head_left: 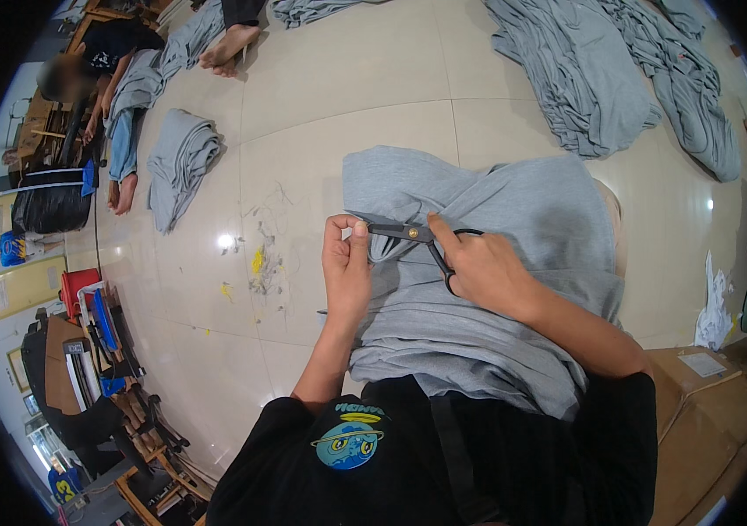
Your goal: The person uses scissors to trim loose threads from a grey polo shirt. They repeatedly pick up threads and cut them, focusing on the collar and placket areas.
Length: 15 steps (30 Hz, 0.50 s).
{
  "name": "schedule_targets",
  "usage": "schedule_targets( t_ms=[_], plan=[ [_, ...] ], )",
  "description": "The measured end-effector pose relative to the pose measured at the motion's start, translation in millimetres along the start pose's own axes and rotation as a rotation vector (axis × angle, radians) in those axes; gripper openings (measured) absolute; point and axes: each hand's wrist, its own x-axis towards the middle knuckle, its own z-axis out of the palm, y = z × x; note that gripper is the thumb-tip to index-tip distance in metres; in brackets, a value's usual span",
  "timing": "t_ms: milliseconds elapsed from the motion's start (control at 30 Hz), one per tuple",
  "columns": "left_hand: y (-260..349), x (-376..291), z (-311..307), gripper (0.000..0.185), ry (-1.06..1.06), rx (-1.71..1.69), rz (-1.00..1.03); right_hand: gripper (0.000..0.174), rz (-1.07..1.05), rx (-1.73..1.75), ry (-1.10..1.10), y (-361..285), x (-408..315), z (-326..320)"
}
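Observation:
Grey knit fabric (498, 191) lies in folds over the lap. My right hand (488, 266) grips black-handled scissors (413, 233), its index finger stretched along them near the pivot screw. The blades point left, towards my left hand (347, 260), whose thumb and forefinger are pinched at the blade end. Whether a bit of fabric or thread is between those fingertips cannot be told. A gathered fold of the grey fabric hangs just below the blades.
Folded grey fabric (183, 161) and longer heaps (583, 79) lie on the tiled floor (347, 125). Thread scraps (258, 263) are scattered at left. A cardboard box (695, 401) stands at lower right. Another person (120, 52) bends over fabric at upper left; someone's bare feet (232, 49) show at the top.

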Motion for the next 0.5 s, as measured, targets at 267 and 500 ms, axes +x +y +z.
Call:
schedule_targets(
  t_ms=[267, 500],
  plan=[
    [-3.7, 0.5, -4.2, 0.016, -0.016, -0.01, -0.033, 0.084, -0.024, 0.03, 0.017, 2.9, -2.1, 1.3],
    [-0.3, -0.7, -3.0, 0.016, 0.004, -0.028, -0.045, 0.083, -0.012, 0.003, 0.001, 1.4, -3.3, -0.2]
  ],
)
